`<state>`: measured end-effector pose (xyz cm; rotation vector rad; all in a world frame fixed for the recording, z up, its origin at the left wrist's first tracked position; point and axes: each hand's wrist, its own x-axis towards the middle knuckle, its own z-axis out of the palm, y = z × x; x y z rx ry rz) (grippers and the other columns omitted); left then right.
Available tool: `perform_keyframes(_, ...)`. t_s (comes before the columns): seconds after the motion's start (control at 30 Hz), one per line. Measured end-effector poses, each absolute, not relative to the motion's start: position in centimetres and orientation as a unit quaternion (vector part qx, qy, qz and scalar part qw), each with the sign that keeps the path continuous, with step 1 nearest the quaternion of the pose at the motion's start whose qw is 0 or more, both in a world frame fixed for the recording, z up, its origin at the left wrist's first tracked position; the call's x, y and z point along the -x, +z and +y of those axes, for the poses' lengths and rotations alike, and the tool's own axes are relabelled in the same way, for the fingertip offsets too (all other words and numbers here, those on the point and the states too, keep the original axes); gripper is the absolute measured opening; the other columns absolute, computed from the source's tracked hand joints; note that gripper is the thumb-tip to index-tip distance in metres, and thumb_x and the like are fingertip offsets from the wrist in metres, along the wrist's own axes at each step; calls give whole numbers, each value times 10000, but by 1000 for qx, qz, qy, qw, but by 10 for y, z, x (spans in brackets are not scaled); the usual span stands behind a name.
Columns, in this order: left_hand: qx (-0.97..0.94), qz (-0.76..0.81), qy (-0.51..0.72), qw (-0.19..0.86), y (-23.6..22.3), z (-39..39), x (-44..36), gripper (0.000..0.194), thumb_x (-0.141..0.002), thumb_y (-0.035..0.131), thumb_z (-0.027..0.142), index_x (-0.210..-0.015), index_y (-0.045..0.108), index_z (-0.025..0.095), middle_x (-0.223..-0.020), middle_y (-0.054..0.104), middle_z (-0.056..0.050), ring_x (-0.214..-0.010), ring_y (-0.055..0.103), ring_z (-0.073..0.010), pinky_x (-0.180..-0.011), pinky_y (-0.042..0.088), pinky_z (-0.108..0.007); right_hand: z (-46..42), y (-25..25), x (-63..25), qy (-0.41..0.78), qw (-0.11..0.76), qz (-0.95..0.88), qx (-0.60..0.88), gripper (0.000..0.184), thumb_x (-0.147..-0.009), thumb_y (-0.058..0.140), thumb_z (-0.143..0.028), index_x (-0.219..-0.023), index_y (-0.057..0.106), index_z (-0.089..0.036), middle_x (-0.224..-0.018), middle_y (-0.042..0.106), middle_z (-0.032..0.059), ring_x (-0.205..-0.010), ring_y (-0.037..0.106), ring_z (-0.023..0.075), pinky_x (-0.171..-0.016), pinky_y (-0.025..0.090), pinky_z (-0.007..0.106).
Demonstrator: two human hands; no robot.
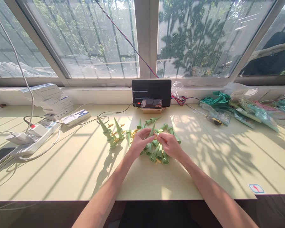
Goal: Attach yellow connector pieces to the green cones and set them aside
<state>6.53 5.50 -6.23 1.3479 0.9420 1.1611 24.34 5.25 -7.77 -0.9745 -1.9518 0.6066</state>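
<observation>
Left hand (139, 141) and right hand (169, 144) met over the green cone pile (156, 152) mid-table, fingers pinched together on one cone; bare table (61, 171) lay open toward the near edge; assembled spikes (110, 133) left, power strip (35, 134) far left, tablet (151, 92) behind

A big blue letter "M" stands on a white box (76, 116) on the left of the table (61, 171). The stack of white boxes (48, 96) behind it has blue print, too small to read. A little sticker (256, 188) near the table's right front edge shows a red mark in a blue frame, but no words can be read. The dark screen (151, 92) by the window shows thin white lines, too small to read.
</observation>
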Motion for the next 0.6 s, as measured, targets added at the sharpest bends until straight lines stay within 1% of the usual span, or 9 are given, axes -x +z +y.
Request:
perform_keyframes(0.07, -564, 394, 487, 537, -62, 55, -65, 295, -732, 773, 342, -978, 684, 204, -971, 708, -60, -977, 640, -214, -797, 505, -302, 52, -77, -243, 248, 423, -779, 391, 325, -973, 403, -260, -658, 449, -193, -596, 362, -31, -568, 323, 119, -547, 277, 260)
perform_keyframes(0.13, -558, 397, 488, 541, -62, 55, -65, 295, -728, 777, 341, -973, 685, 206, -968, 711, -57, -964, 644, -210, -797, 505, -302, 52, -77, -243, 254, 420, -777, 394, 332, -985, 402, -288, -674, 469, -192, -589, 363, -36, -556, 320, 117, -544, 280, 260)
perform_keyframes(0.2, -550, 400, 493, 543, -61, 55, -65, 295, -727, 780, 338, -972, 683, 206, -964, 717, -52, -952, 649, -204, -815, 504, -307, 53, -77, -243, 257, 419, -773, 401, 311, -989, 424, -328, -730, 523, -188, -622, 430, -25, -564, 364, 116, -547, 303, 257)
perform_keyframes(0.3, -538, 404, 503, 542, -61, 56, -66, 299, -722, 781, 335, -970, 675, 205, -984, 724, -54, -950, 655, -205, -822, 501, -310, 54, -78, -244, 261, 426, -766, 405, 196, -961, 507, -350, -884, 591, -190, -786, 573, 9, -608, 464, 117, -564, 356, 252)
perform_keyframes(0.37, -535, 410, 506, 538, -61, 56, -66, 305, -716, 784, 339, -965, 674, 202, -995, 724, -59, -949, 656, -212, -800, 502, -309, 54, -80, -244, 261, 428, -765, 404, 147, -944, 545, -334, -945, 602, -199, -858, 609, 21, -630, 501, 120, -577, 382, 252)
perform_keyframes(0.43, -537, 415, 504, 535, -61, 56, -66, 311, -715, 782, 345, -968, 675, 199, -994, 724, -65, -948, 656, -217, -795, 503, -313, 55, -81, -244, 254, 430, -765, 407, 133, -945, 542, -321, -933, 607, -205, -845, 612, 19, -640, 511, 127, -582, 394, 255)
perform_keyframes(0.6, -549, 416, 493, 532, -59, 54, -66, 316, -724, 774, 368, -971, 681, 194, -987, 721, -74, -953, 658, -225, -808, 511, -328, 55, -83, -243, 238, 435, -766, 409, 180, -956, 510, -325, -852, 595, -206, -785, 600, 21, -646, 504, 144, -580, 395, 266)
